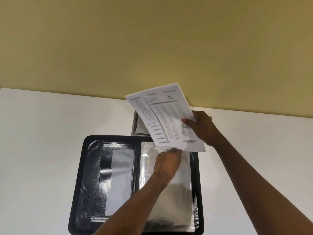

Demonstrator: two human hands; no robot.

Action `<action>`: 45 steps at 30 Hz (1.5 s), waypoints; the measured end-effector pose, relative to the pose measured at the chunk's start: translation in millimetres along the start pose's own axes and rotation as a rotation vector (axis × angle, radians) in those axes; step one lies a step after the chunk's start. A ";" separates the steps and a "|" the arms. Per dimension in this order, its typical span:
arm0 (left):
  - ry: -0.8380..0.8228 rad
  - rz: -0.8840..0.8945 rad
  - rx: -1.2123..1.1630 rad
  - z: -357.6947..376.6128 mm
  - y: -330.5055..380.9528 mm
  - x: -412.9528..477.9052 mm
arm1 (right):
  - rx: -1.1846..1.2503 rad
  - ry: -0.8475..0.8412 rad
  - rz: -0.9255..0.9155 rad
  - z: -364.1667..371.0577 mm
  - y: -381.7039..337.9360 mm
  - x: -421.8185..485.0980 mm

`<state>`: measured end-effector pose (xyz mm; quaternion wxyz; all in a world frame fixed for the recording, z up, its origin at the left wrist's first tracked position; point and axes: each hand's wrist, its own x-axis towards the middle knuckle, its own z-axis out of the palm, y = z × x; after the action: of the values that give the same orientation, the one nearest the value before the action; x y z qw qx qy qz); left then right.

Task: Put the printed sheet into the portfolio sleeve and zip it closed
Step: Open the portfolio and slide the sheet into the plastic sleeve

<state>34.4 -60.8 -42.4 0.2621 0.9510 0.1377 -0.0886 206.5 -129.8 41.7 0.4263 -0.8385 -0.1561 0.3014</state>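
Above the left hand (166, 162), the printed sheet (162, 114) is gripped by the right hand (202, 127). The portfolio sleeve (179, 197) is pinched by the left

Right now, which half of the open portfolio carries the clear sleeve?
The right half, below the left hand: the crinkled clear sleeve covers it. The left half shows black pockets around a pale panel.

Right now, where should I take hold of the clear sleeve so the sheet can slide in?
Pinch only the top layer at the far edge of the sleeve, reaching from the near side as the left hand seems to. Its mouth appears to be there, and the sheet in the right hand hangs tilted just above.
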 end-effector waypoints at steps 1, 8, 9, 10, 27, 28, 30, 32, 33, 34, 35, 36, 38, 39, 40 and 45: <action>-0.001 0.005 -0.013 -0.1 2.5 0.4 | 0.022 -0.005 0.006 0.6 0.6 3.0; 0.072 0.008 -0.072 -0.6 20.8 4.2 | 0.067 -0.098 -0.013 9.5 -1.5 20.9; 0.062 0.010 -0.061 -1.5 23.4 4.7 | 0.074 -0.110 -0.020 11.9 -2.8 22.4; 0.067 0.020 -0.059 -1.7 25.4 5.5 | 0.083 -0.121 -0.028 14.5 -4.2 23.7; 0.046 0.001 0.160 -28.6 43.0 4.2 | 0.058 -0.086 0.047 54.1 2.1 47.0; 0.049 0.004 0.176 -30.1 43.5 3.3 | 0.040 -0.084 0.050 54.0 2.4 48.3; 0.063 0.022 0.201 -30.4 43.2 1.7 | 0.021 -0.079 0.061 54.0 2.5 49.5; 0.060 0.044 0.204 -29.7 42.6 1.1 | 0.017 -0.076 0.062 55.3 3.6 50.0; 0.045 0.044 0.206 -29.7 42.8 1.2 | 0.014 -0.076 0.065 56.3 4.0 50.0; 0.028 0.037 0.214 -29.9 43.4 1.7 | 0.012 -0.076 0.072 57.2 3.9 50.4; 0.018 0.032 0.230 -29.6 43.8 2.1 | 0.009 -0.076 0.078 58.2 3.6 50.7; 0.014 0.038 0.248 -28.6 44.0 2.3 | 0.009 -0.075 0.079 59.0 3.4 51.2; 0.016 0.070 0.263 -26.5 41.1 3.7 | 0.007 -0.071 0.078 61.2 2.6 53.8; 0.023 0.087 0.269 -26.4 39.2 4.5 | 0.008 -0.070 0.080 61.6 2.8 54.5; 0.031 0.101 0.276 -26.9 37.9 5.3 | 0.011 -0.068 0.082 61.6 3.9 54.6; 0.049 0.185 0.299 -32.7 31.2 7.7 | 0.036 -0.059 0.089 61.4 12.2 53.1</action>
<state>54.5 -67.8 -1.7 0.1212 0.9899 0.0411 -0.0606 208.1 -71.4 -15.9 0.4227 -0.8275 -0.1259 0.3474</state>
